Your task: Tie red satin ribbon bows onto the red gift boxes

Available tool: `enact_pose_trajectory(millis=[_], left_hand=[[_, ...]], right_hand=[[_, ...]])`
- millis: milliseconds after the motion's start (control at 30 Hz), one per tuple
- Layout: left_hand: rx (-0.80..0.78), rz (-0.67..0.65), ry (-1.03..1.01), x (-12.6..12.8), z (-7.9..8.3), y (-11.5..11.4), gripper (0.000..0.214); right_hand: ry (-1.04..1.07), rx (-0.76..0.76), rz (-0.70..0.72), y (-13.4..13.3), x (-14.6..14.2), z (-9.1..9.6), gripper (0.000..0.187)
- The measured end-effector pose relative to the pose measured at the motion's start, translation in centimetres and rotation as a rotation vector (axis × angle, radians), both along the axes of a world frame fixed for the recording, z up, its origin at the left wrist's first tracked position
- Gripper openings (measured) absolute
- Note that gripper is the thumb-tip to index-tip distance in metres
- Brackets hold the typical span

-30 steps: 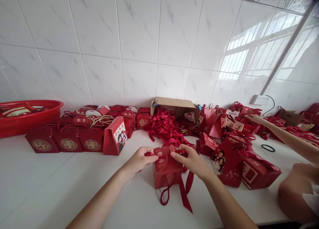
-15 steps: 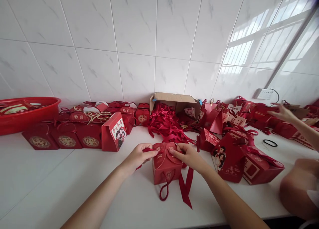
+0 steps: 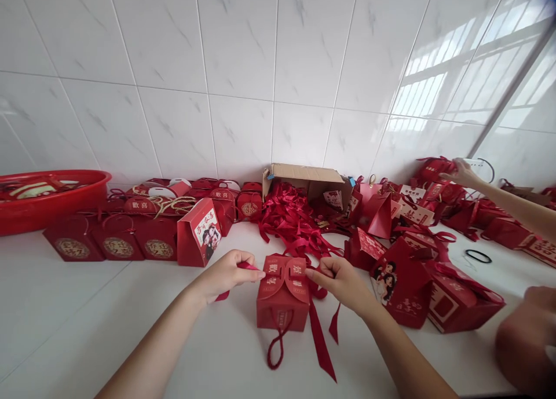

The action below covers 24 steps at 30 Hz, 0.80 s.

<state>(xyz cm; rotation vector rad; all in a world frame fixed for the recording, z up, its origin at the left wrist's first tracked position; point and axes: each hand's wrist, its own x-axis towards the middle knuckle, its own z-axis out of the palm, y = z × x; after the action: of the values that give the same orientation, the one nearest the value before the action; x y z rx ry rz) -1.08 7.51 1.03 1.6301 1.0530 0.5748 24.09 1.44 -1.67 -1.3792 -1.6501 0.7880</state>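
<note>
Far left, a red basin (image 3: 52,208), then a row of red boxes (image 3: 117,242) along the white counter (image 3: 108,312). Here's the left hand (image 3: 228,273), thumb to finger, pinching a red ribbon (image 3: 247,266). Centre, the small red box (image 3: 282,306) stands on the counter, flaps (image 3: 296,280) meeting on top, cord loop (image 3: 280,333) trailing in front. Behind it, ribbons (image 3: 289,213) spill from a carton (image 3: 306,172). And the right hand (image 3: 343,283), curled at the box's right edge; what it grips, I can't tell. Farther right, another person's hand (image 3: 463,174) is at a red pile (image 3: 430,172).
</note>
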Motion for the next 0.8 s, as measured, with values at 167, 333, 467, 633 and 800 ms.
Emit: enact_pose_trajectory(millis=[167,333,467,633,800], left_hand=[[-0.049,0.045,0.078,-0.6,0.5,0.2,0.034],[0.032,0.078,0.056,-0.1,0.8,0.2,0.035],[0.143,0.082,0.044,1.0,1.3,0.4,0.034],[0.144,0.127,-0.031,1.8,1.1,0.7,0.035],[-0.004,0.170,-0.118,1.3,0.7,0.5,0.039]], right_hand=[[-0.011,-0.011,0.036,0.6,1.3,-0.4,0.046],[-0.002,-0.038,0.150,0.4,1.5,-0.3,0.043],[-0.015,0.005,0.158,0.1,0.8,0.4,0.042],[0.062,0.042,0.115,0.4,0.5,0.7,0.050],[0.266,-0.169,0.144,0.5,1.2,0.5,0.053]])
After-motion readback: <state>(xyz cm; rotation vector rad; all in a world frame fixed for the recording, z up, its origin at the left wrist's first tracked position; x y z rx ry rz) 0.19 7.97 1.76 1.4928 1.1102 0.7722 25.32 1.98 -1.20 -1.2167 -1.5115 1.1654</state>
